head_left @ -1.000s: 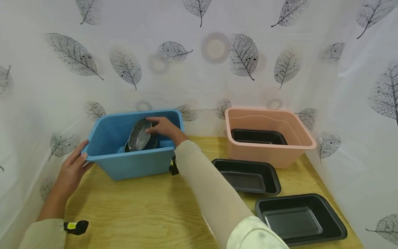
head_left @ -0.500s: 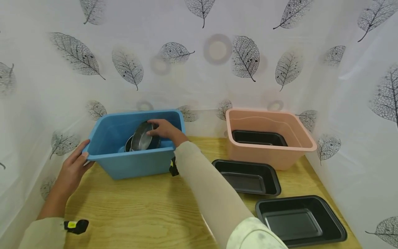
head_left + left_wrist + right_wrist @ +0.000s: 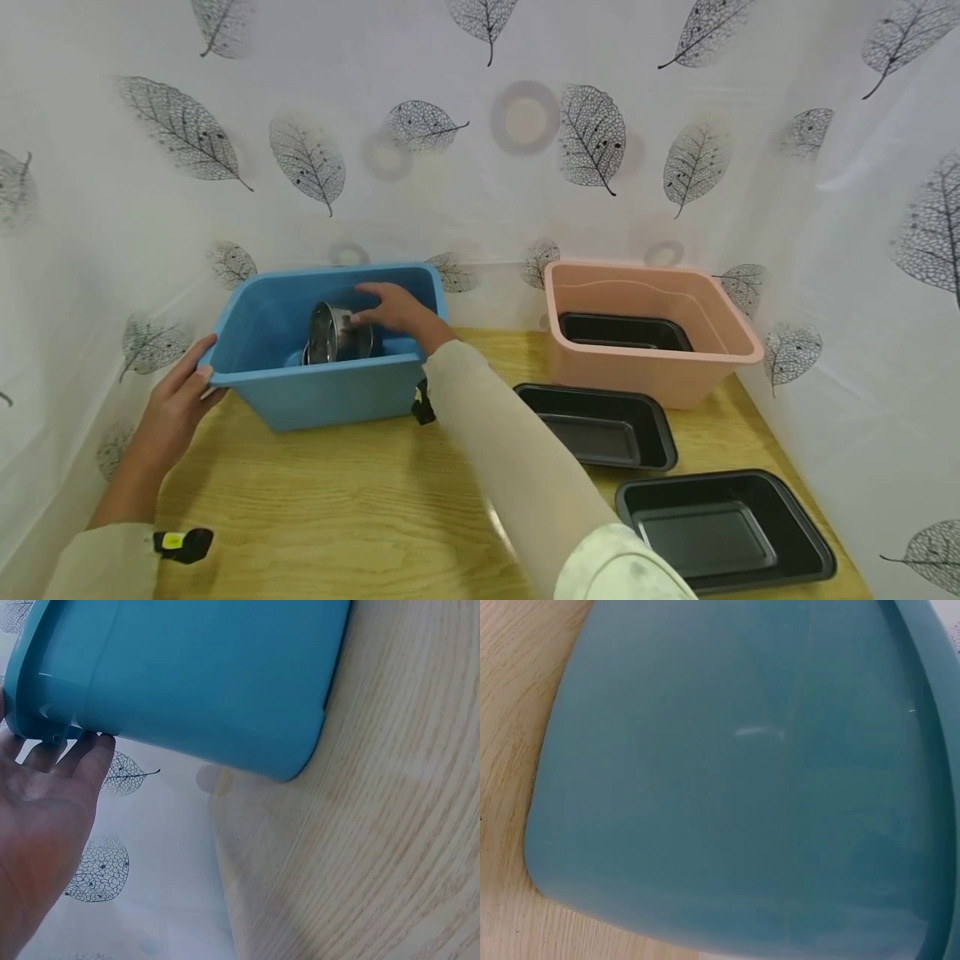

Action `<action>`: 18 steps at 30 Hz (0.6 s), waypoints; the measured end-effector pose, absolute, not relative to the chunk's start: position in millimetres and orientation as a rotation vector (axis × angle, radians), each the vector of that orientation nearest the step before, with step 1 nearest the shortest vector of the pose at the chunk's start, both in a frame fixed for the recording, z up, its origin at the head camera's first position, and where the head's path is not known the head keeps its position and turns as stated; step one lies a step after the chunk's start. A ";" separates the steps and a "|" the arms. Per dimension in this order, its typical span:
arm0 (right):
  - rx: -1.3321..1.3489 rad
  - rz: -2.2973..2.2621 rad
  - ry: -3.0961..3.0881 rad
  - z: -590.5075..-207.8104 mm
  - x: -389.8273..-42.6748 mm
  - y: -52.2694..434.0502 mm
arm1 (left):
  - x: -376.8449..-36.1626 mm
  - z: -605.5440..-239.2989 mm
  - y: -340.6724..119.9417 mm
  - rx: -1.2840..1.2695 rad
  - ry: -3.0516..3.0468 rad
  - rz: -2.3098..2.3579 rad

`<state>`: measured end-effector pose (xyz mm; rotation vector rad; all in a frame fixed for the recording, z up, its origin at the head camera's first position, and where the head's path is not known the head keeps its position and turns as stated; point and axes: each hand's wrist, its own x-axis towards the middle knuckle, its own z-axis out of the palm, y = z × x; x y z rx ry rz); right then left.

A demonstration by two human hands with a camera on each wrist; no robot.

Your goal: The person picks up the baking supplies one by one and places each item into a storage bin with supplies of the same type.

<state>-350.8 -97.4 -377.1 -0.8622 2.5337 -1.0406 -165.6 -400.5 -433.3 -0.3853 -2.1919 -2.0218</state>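
Left hand: the left hand (image 3: 168, 414), left of the frame, has its fingers hooked on the blue bin's (image 3: 330, 400) left rim near the front corner.
Left wrist cam: gives you what the head view hides, fingers tucked up under the lip, plus the table's (image 3: 337, 500) edge with leafy sheeting (image 3: 525, 225) beyond.
Elbow room: open stretch of wood from the bin's front wall to the bottom edge, between left cuff and right sleeve (image 3: 517, 450). Inside the bin, there's space left of the tins.
Metal tin: the metal tin (image 3: 332, 335) stands on its side in the bin, right of its middle, more metalware (image 3: 367, 340) peeking out beside it.
Right hand: the right hand (image 3: 402, 315) reaches over the bin's right end, grip looks released. Thumb tip right by the tin's upper right, forefinger spread above it; other fingers hidden.
Right wrist cam: just bin outer wall and wood; only the head view gets the tin.
Right side: pink tub (image 3: 637, 375) with a dark pan (image 3: 626, 331) inside, then two black pans (image 3: 723, 533) in front, lower one near the table's right edge.
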 end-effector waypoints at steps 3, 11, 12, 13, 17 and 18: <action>-0.892 -1.076 2.526 -375.0 -349.5 -96.1 | -164.9 -433.5 -400.8 -0.387 -2.200 -2.011; -0.957 -1.121 2.487 -366.8 -345.0 -85.2 | -165.7 -434.3 -401.6 -0.397 -2.190 -2.013; -0.964 -1.124 2.486 -365.3 -344.1 -83.2 | -165.9 -434.4 -401.7 -0.399 -2.188 -2.015; -0.968 -1.132 2.481 -363.7 -342.9 -81.1 | -166.0 -434.6 -401.8 -0.400 -2.186 -2.016; -1.011 -1.166 2.458 -357.9 -338.0 -71.9 | -167.0 -434.3 -400.3 -0.382 -2.178 -2.023; -1.018 -1.176 2.452 -356.8 -336.6 -69.0 | -167.4 -434.0 -399.5 -0.374 -2.178 -2.024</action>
